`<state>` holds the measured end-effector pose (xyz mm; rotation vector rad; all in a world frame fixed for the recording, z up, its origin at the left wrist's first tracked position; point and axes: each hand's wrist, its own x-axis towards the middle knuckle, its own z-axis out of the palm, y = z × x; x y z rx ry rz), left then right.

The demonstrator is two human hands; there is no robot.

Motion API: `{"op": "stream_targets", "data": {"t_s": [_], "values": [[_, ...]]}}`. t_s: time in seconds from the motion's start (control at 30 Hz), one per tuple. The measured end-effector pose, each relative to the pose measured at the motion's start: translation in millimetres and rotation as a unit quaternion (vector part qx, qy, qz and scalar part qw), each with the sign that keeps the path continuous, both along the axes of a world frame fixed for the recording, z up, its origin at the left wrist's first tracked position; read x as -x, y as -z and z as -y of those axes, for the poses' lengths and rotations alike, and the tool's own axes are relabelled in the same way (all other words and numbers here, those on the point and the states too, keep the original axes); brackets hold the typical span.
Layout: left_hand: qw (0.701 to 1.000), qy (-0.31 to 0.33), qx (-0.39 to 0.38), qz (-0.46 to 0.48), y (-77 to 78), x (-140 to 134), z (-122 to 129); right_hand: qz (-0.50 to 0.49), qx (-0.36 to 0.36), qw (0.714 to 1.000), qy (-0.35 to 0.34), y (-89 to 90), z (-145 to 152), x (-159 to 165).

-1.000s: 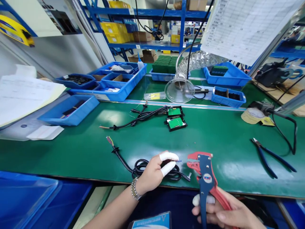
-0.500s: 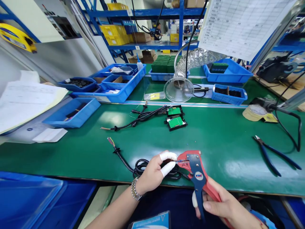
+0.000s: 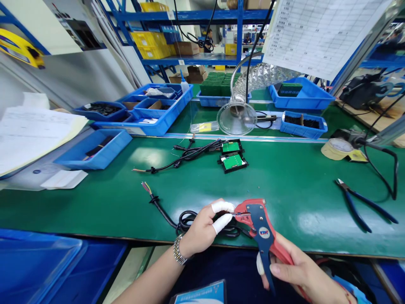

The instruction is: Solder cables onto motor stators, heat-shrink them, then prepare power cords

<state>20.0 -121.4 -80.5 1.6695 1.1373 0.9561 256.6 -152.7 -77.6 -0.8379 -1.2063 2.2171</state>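
My left hand (image 3: pixel 202 230), with white finger cots on thumb and forefinger, pinches the thin wire end of a black cable (image 3: pixel 163 215). The rest of that cable lies coiled beneath and beside the hand, its other end showing bare coloured wires. In my right hand (image 3: pixel 292 266) is a red and blue wire stripper (image 3: pixel 260 226), fingers wrapped round its handles. Its jaws meet the wire just right of my left fingertips; whether they are clamped on it I cannot tell.
Beyond my hands lie black cables (image 3: pixel 186 156) and two green circuit boards in black cases (image 3: pixel 234 162). Diagonal cutters (image 3: pixel 351 202) and a tape roll (image 3: pixel 338 148) are at the right. Blue bins (image 3: pixel 98 147) stand at the left; a clear fume hood (image 3: pixel 237 119) hangs mid-table.
My hands and the wire stripper stay almost in place. The whole view has shifted very slightly.
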Motion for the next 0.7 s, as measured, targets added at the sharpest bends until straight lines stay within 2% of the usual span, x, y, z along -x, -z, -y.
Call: {"op": "stream_targets", "data": {"t_s": [0.37, 0.53, 0.7], "values": [[1.000, -0.001, -0.002, -0.005, -2.1, -0.3, -2.2, 0.040, 0.012, 0.999, 0.022, 7.2, 7.8, 4.9], [1.000, -0.003, 0.019, -0.005, -0.7, -1.3, -3.2, 0.058, -0.009, 0.996, 0.072, 16.7, 8.1, 11.0], [0.999, -0.006, 0.032, -0.011, -1.1, 0.6, -6.7, 0.023, -0.003, 0.999, 0.048, 4.5, -1.9, 7.7]]}}
